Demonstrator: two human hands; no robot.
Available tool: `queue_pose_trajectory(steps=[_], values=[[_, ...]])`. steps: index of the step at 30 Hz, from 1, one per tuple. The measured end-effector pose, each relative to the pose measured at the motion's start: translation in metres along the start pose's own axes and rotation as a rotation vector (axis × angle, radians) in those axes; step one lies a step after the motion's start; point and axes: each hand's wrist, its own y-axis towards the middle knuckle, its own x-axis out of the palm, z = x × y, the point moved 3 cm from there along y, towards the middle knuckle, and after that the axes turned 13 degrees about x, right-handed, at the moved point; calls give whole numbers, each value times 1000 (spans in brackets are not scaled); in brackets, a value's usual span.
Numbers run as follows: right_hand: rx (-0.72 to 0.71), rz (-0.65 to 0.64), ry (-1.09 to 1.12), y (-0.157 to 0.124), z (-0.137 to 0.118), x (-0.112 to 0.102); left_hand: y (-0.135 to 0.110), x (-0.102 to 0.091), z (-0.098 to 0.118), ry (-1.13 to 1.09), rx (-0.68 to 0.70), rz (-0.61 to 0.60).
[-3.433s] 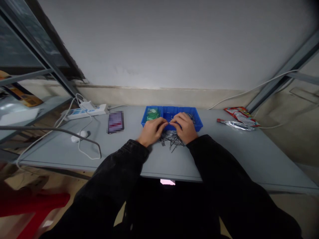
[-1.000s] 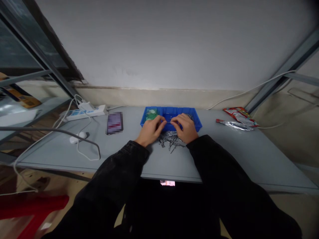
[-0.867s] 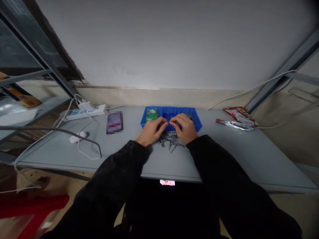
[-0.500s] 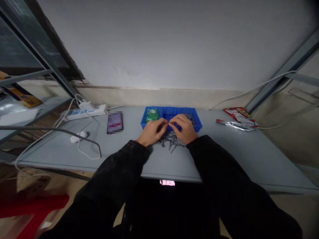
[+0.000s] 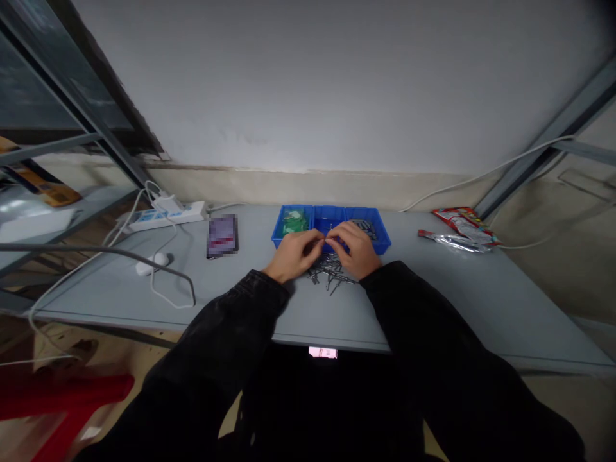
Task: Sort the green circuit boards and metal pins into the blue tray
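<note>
My left hand (image 5: 294,255) and my right hand (image 5: 353,250) meet above the front wall of a blue three-compartment plastic tray (image 5: 327,210). Their fingertips pinch a thin metal piece (image 5: 328,239) between them, mostly hidden by my fingers. Green pieces (image 5: 294,222) lie in the tray's left compartment, and grey metal pieces (image 5: 364,228) lie in the right one. A loose heap of small metal pins (image 5: 330,273) sits on the table just below my wrists. The tray's middle compartment is partly hidden by my hands.
The grey table (image 5: 433,301) holds a power strip (image 5: 166,218), a phone with a pixelated screen (image 5: 222,235) and a white corded mouse (image 5: 154,262) to the left. Foil and red packets (image 5: 455,234) lie to the right. Metal shelving stands at the left.
My fingertips have drawn closer together over the tray, with the thin metal piece still between them. My right hand sits slightly further left, showing more of the right compartment's metal pieces.
</note>
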Motion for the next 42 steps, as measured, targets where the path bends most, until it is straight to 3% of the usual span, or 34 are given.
queue_pose_trajectory(steps=[42], values=[[17, -22, -40, 0, 5, 6, 1, -1, 1, 10, 24, -21]])
